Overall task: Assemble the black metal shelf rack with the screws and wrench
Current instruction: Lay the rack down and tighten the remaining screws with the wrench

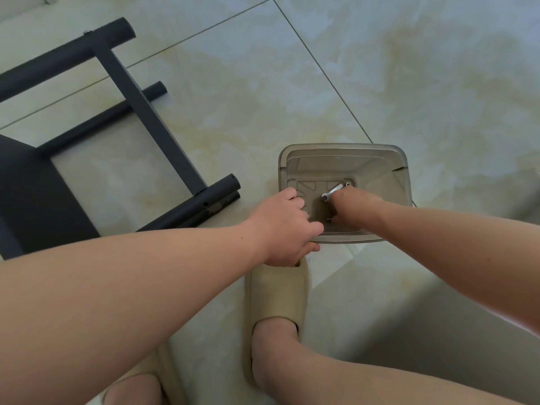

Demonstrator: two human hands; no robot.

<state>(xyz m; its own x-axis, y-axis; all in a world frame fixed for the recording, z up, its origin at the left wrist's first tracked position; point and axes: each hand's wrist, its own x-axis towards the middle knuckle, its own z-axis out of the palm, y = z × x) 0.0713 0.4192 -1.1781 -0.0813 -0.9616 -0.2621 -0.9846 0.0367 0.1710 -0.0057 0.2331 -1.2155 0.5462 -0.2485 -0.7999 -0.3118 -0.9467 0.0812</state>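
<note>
Noting the rack (143, 112) part-built at 10 o'clock w/ screw holes (206, 204) unfilled, we find the left hand (280, 226) gripping the bin (342, 148) rim at 3 o'clock, right hand (347, 203) inside at the wrench (333, 190), grasp not discernible; fastening apparently remains.

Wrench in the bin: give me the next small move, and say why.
Probably close the right hand on the wrench and lift it out. That hand is down beside it inside the bin, and the left hand grips the rim. Whether the wrench is gripped yet is hidden.
</note>
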